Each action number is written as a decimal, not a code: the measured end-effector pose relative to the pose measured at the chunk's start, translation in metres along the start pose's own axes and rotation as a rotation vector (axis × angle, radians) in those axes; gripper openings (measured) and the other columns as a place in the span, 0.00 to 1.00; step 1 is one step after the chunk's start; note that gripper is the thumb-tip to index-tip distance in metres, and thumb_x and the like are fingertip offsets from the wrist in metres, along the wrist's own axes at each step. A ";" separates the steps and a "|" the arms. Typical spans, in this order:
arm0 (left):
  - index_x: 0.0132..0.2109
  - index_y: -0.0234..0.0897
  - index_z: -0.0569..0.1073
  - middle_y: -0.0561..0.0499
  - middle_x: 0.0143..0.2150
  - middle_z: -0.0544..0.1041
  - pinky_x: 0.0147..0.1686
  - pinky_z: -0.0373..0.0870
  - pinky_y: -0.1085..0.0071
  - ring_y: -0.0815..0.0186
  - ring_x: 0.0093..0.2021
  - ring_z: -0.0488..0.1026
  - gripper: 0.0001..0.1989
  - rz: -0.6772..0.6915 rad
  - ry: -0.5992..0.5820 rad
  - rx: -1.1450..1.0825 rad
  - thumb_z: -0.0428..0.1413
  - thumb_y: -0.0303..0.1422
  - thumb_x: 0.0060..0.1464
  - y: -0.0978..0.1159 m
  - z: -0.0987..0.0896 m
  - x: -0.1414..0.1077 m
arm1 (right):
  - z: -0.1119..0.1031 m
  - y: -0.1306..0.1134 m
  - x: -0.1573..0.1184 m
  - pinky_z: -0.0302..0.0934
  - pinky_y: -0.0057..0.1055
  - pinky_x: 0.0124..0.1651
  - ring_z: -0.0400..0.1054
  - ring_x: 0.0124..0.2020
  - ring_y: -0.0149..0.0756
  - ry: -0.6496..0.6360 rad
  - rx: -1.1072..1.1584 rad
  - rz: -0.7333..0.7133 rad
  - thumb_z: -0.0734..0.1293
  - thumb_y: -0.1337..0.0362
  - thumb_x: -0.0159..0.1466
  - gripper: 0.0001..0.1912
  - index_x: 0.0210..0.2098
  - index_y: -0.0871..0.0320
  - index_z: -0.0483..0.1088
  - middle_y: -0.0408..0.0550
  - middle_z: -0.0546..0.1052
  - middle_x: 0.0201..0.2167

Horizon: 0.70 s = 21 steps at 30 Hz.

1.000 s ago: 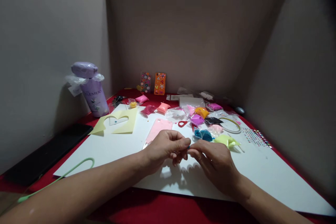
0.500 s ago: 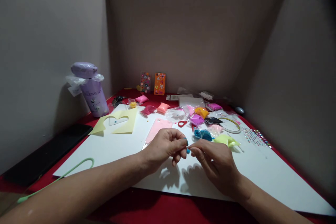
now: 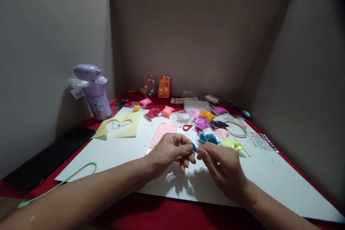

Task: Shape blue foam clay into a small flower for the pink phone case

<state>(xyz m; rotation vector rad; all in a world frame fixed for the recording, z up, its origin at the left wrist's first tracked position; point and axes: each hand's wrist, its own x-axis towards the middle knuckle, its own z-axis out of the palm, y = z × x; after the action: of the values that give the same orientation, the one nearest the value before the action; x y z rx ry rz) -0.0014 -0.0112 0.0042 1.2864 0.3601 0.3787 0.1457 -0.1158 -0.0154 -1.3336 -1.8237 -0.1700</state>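
White board (image 3: 269, 187) below, my left grip (image 3: 170, 151) and three-o'clock right grip (image 3: 222, 160) pinch blue clay (image 3: 193, 146), best pressed lightly.

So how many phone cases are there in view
3: a pink case lying partly behind the left hand, plus a patterned case and an orange case standing at the back. Others may be hidden.

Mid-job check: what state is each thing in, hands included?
Left hand: pinching the blue piece
Right hand: fingertips at the blue piece, grip unclear
Blue piece: above the board
Pink case: lying on the board, partly hidden
Orange case: upright, decorated
Speckled case: upright, decorated
Yellow paper: cut
Purple container: standing
Ring: lying
Green cord: bent
Blue packet: seal unclear
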 end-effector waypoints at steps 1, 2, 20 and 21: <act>0.30 0.30 0.69 0.50 0.22 0.74 0.15 0.64 0.80 0.74 0.17 0.67 0.12 0.002 0.011 0.009 0.60 0.37 0.47 0.000 0.000 0.000 | 0.000 0.000 0.000 0.52 0.27 0.28 0.60 0.23 0.29 0.009 -0.001 -0.002 0.60 0.70 0.64 0.08 0.30 0.59 0.67 0.43 0.69 0.22; 0.30 0.30 0.69 0.50 0.21 0.74 0.15 0.63 0.80 0.74 0.16 0.67 0.13 0.007 0.023 0.021 0.60 0.37 0.47 0.001 0.000 0.000 | 0.000 -0.001 0.000 0.52 0.27 0.28 0.61 0.23 0.29 0.015 0.000 -0.001 0.60 0.70 0.64 0.08 0.30 0.59 0.67 0.43 0.69 0.22; 0.32 0.29 0.70 0.49 0.23 0.74 0.16 0.65 0.78 0.74 0.17 0.67 0.13 -0.020 0.067 0.083 0.59 0.38 0.47 0.002 0.005 0.000 | -0.002 -0.004 0.002 0.58 0.29 0.31 0.65 0.29 0.32 0.039 0.073 0.040 0.60 0.72 0.63 0.06 0.36 0.57 0.67 0.46 0.72 0.29; 0.32 0.29 0.70 0.50 0.23 0.74 0.16 0.64 0.79 0.74 0.17 0.67 0.13 -0.022 0.071 0.091 0.59 0.38 0.47 0.002 0.005 0.000 | -0.001 -0.004 0.001 0.57 0.28 0.30 0.64 0.28 0.31 0.039 0.063 0.042 0.60 0.71 0.63 0.06 0.37 0.57 0.67 0.46 0.72 0.29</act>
<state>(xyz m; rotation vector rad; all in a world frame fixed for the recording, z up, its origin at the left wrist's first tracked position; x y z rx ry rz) 0.0004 -0.0149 0.0070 1.3587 0.4557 0.3943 0.1434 -0.1170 -0.0123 -1.3146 -1.7530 -0.1141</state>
